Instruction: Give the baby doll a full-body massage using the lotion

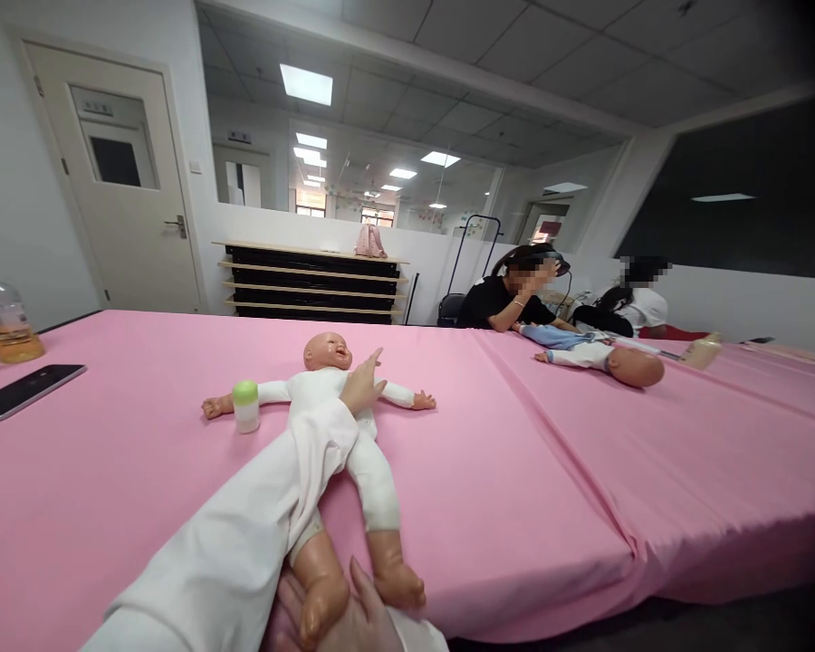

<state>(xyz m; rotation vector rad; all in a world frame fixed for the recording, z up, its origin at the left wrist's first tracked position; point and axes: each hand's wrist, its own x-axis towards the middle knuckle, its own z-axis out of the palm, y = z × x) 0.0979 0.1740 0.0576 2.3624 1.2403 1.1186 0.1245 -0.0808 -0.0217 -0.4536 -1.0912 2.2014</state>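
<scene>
A baby doll [305, 398] in a white bodysuit lies on its back on the pink-covered table [475, 489], arms spread and head away from me. My left hand [363, 384], reaching over in a long white sleeve, rests against the doll's chest with its fingers stretched out. At the near table edge, my right hand [357, 620] cups the doll's foot on the left side from below, thumb raised beside the ankle. The other foot lies just right of that thumb. By the doll's arm on the left stands a small clear bottle with a green cap [246, 407].
At the left are a phone [27, 391] and a bottle of orange drink [6, 317]. A second doll [584, 355] lies farther right, near a pale bottle [701, 351]. Two people [509, 303] sit beyond it. Stacked shelves [312, 282] stand behind.
</scene>
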